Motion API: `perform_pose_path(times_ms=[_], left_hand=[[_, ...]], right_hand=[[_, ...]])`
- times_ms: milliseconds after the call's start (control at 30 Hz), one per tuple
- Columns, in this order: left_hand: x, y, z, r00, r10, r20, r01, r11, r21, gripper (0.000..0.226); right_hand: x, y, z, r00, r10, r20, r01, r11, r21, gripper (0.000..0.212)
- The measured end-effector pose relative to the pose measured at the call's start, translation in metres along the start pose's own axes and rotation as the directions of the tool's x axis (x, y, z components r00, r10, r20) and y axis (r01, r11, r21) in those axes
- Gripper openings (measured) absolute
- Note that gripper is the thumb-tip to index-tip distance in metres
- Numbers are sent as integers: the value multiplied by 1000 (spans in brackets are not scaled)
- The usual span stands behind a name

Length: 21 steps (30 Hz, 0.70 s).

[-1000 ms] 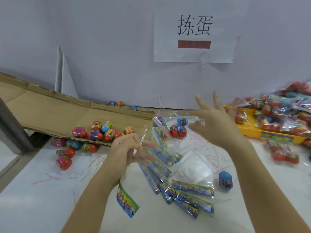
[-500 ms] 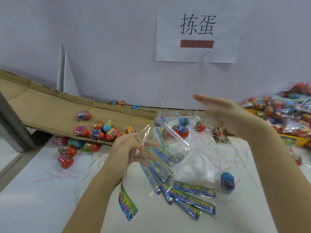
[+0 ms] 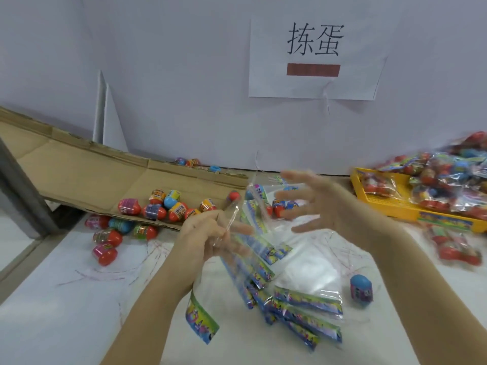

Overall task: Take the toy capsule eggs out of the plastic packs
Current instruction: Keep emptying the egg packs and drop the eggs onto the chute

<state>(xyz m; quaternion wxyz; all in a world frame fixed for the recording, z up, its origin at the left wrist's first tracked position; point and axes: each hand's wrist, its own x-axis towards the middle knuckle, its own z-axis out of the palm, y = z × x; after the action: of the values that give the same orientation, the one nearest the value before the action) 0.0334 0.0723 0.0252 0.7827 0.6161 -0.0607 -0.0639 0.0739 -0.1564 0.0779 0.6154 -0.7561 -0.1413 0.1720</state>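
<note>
Pack changeover: left hand (image 3: 208, 233) pinches a seemingly empty plastic pack (image 3: 228, 222), right hand (image 3: 326, 206) spread-fingered, capsule eggs (image 3: 163, 206) loose on the cardboard (image 3: 87, 172); next, probably fetch a full pack (image 3: 379, 184) from the yellow tray (image 3: 390, 209)

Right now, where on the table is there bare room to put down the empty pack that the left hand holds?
For the empty pack, bare table lies near left, below the loose eggs, left of the left hand. A smaller patch lies near right, below the spilled packs. The middle heap of wrappers is crowded.
</note>
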Motion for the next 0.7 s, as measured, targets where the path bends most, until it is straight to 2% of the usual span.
perform_pose_path(times_ms=[67, 100, 133, 167, 200, 233, 267, 333, 400, 467, 500, 533, 567, 633, 700], left_hand=[[-1, 2, 1, 1000, 0, 22, 0, 1000, 11, 25], [-2, 1, 1, 1000, 0, 15, -1, 1000, 28, 29], [-2, -1, 1, 999, 16, -31, -13, 996, 92, 35], [-3, -3, 1, 992, 71, -105, -46, 974, 222, 38], [-6, -5, 0, 965, 189, -184, -99, 907, 409, 33], [-9, -5, 1, 912, 338, -232, -148, 799, 583, 20], [-14, -2, 2, 858, 463, -222, -179, 675, 715, 27], [-21, -3, 5, 795, 606, -23, -340, 478, 810, 59], [-24, -8, 17, 794, 586, 162, -440, 370, 818, 75], [-24, -16, 28, 796, 565, 219, -434, 279, 856, 82], [-22, -20, 30, 778, 588, 221, -428, 239, 872, 76], [-20, -24, 31, 755, 625, 198, -429, 243, 870, 65], [-19, -25, 31, 743, 655, 135, -434, 318, 843, 51], [-19, -18, 29, 766, 638, -77, -416, 584, 697, 30], [-16, -11, 27, 830, 496, -255, -353, 821, 449, 23]], right_hand=[[-1, 10, 21, 983, 73, 167, -45, 986, -163, 71], [-1, 15, 30, 984, 35, 174, 0, 980, -198, 65], [-1, 16, 37, 990, 4, 142, 18, 988, -153, 50], [0, 18, 39, 996, -31, 81, 39, 995, -94, 34], [-1, 19, 40, 999, -41, 8, 41, 999, -34, 24], [0, 19, 41, 997, -47, -55, 47, 999, -5, 22], [0, 20, 42, 994, -39, -103, 41, 999, 17, 26], [1, 22, 44, 985, -31, -172, 42, 997, 63, 38], [0, 22, 46, 976, -34, -217, 57, 993, 100, 47], [-2, 18, 48, 977, -26, -211, 50, 992, 113, 50], [-3, 16, 48, 980, -26, -195, 50, 992, 116, 49], [-4, 13, 48, 985, -27, -168, 47, 992, 116, 48], [-6, 11, 46, 989, -34, -143, 49, 993, 104, 49], [-13, 6, 38, 989, -51, -136, 61, 995, 74, 55], [-27, 2, 20, 979, -81, -189, 77, 997, -31, 55]])
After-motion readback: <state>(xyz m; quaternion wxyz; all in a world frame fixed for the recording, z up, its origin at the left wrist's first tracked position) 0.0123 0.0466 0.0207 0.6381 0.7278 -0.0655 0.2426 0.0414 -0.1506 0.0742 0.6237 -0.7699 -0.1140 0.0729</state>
